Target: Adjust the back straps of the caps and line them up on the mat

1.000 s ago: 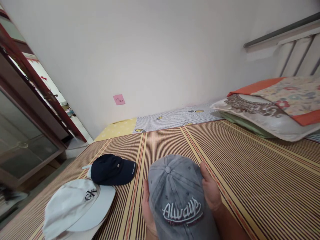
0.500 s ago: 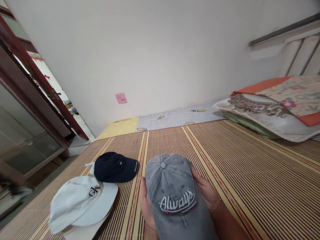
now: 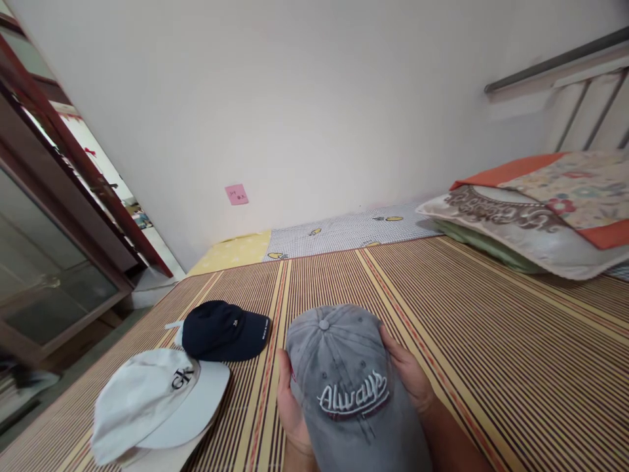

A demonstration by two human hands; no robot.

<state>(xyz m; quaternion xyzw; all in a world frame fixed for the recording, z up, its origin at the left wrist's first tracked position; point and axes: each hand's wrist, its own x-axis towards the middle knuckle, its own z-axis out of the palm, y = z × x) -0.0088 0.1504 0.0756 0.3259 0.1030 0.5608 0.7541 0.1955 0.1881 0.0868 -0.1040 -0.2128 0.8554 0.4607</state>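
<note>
Between my two hands is a grey baseball cap (image 3: 344, 360) with white "Always" lettering, its crown away from me and its brim toward me, cut off by the lower edge. My left hand (image 3: 291, 400) grips its left side, thumb up and the other fingers hidden beneath the cap. On the opposite side my right hand (image 3: 409, 370) holds it, with part of the fingers behind the fabric. To the left lies a white cap (image 3: 142, 400) with "CK" on it, over another pale brim. A dark navy cap (image 3: 216, 331) rests just beyond the white one.
A striped bamboo mat (image 3: 472, 328) covers the bed. Pillows (image 3: 515, 216) are piled at the right, under a grey rail (image 3: 555, 62). Along the wall runs a checked cloth (image 3: 339, 229) beside a yellow one (image 3: 236, 251). A glass-fronted cabinet (image 3: 49, 275) and doorway are at left.
The grey cap in my hands has shifted very slightly right and turned a little. The view has moved a touch; the other caps lie as before.
</note>
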